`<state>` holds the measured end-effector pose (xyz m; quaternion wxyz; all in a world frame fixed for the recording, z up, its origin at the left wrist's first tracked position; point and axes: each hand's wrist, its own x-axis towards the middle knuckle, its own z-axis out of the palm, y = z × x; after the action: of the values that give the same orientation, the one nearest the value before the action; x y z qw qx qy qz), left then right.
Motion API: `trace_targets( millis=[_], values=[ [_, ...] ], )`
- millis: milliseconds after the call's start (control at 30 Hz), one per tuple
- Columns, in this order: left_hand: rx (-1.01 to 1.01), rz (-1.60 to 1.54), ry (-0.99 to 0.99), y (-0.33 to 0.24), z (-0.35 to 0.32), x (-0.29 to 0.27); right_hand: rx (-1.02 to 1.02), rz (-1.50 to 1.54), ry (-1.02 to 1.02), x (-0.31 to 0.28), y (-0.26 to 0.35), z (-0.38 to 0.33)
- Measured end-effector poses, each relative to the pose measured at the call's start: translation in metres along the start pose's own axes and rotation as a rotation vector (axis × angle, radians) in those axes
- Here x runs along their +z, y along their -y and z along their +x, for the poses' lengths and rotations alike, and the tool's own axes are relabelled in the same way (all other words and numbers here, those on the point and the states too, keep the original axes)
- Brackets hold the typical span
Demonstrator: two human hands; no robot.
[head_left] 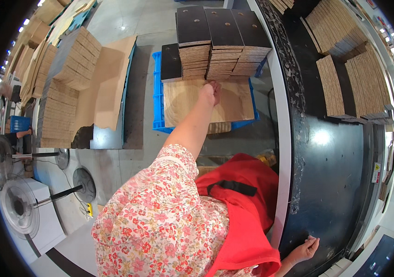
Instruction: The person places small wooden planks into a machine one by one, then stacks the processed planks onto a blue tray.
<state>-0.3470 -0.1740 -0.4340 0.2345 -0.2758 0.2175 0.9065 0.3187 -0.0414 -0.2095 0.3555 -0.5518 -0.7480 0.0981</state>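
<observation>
My left hand (pixel 212 92) reaches forward with curled fingers, at the near foot of stacked dark-faced boards (pixel 225 34). Its fingertips are close to a bare light wood panel (pixel 178 108) on a blue pallet (pixel 158 92). Whatever the fingers hold, if anything, is hidden. Low on the right, my right hand (pixel 304 249) hovers at or over the black worktable (pixel 326 184), thumb and fingers pinched together. Something small and pale may show at its fingertips, too small to name.
More board stacks (pixel 368 85) stand at the table's far right. On the left, another board stack (pixel 60 111) sits beside a cardboard sheet (pixel 109 83). A fan (pixel 19 207) and a round stand base (pixel 84 183) with cables occupy the lower left. The table's white edge (pixel 284 152) runs along my right.
</observation>
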Motion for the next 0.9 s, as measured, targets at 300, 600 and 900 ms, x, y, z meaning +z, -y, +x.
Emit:
trace_targets(
  millis=[300,600,900],
  values=[
    [0.066,0.084,-0.011,0.010,0.003,-0.001,0.030,-0.055,-0.023,0.001,0.026,-0.006],
    [0.083,0.082,-0.071,0.006,0.003,-0.002,0.029,-0.106,0.028,-0.001,0.029,-0.005],
    [0.148,0.138,0.001,0.005,-0.003,-0.001,0.022,-0.093,0.037,-0.001,0.028,-0.004]
  ],
)
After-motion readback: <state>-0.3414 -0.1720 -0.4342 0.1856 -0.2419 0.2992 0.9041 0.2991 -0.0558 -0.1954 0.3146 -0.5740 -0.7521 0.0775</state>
